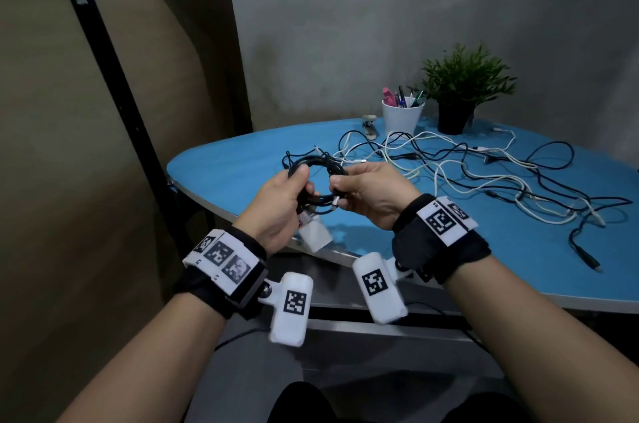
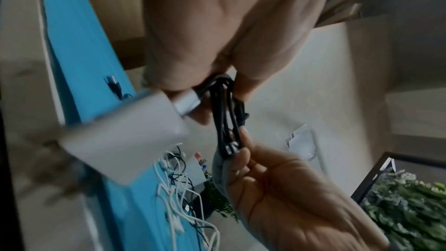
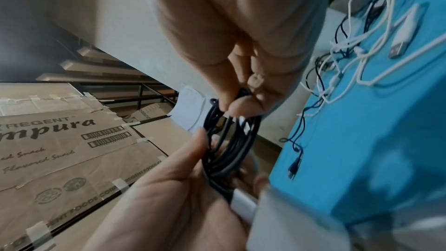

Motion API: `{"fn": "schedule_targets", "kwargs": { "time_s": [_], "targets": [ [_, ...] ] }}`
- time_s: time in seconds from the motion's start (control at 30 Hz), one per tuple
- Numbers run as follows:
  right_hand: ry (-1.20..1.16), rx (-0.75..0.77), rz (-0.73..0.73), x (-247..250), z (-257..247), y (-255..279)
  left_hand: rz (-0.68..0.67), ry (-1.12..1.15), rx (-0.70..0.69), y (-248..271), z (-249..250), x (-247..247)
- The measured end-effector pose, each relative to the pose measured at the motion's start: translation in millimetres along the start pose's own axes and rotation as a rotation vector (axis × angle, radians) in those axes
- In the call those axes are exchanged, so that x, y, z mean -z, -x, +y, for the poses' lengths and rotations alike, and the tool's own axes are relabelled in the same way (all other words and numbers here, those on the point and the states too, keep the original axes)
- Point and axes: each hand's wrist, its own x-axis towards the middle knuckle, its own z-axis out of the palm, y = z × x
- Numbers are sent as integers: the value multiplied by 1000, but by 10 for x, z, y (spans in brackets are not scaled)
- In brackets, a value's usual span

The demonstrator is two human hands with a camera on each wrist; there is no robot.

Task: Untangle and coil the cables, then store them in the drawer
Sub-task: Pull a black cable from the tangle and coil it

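A coiled black cable point(image 1: 320, 177) hangs between both hands above the near left corner of the blue table point(image 1: 432, 242). My left hand point(image 1: 283, 204) grips the coil's left side, with a white charger block point(image 1: 313, 234) dangling under it. My right hand point(image 1: 366, 194) pinches the coil's right side near a silver plug. In the left wrist view the black coil point(image 2: 228, 119) runs from my left hand point(image 2: 217, 49) to the right hand point(image 2: 284, 184), beside the charger block point(image 2: 120, 140). In the right wrist view the coil point(image 3: 229, 144) sits under my right hand point(image 3: 241, 54). No drawer is visible.
A tangle of white and black cables point(image 1: 484, 177) sprawls over the table's middle and right. A white pen cup point(image 1: 402, 116), a potted plant point(image 1: 460, 90) and a small stapler point(image 1: 370, 126) stand at the back. Taped cardboard panels point(image 1: 69, 145) line the left.
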Motion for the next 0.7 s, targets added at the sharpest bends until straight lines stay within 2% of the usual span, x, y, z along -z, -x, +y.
{"fn": "schedule_targets", "kwargs": {
  "time_s": [0.07, 0.17, 0.4, 0.53, 0.63, 0.7],
  "targets": [
    [-19, -32, 42, -77, 35, -115, 47, -243, 12, -40, -46, 123],
    [4, -75, 44, -200, 75, -269, 79, -431, 78, -126, -80, 329],
    [-8, -145, 20, -526, 120, -710, 251, -301, 94, -420, 34, 453],
    [-46, -165, 32, -682, 76, -1056, 434, -343, -82, -698, 56, 576],
    [-5, -158, 27, -762, 66, -1329, 425, -435, -175, -893, 104, 657],
    [106, -148, -5, -767, 60, -1479, 423, -417, -120, -1023, 131, 748]
  ]
}}
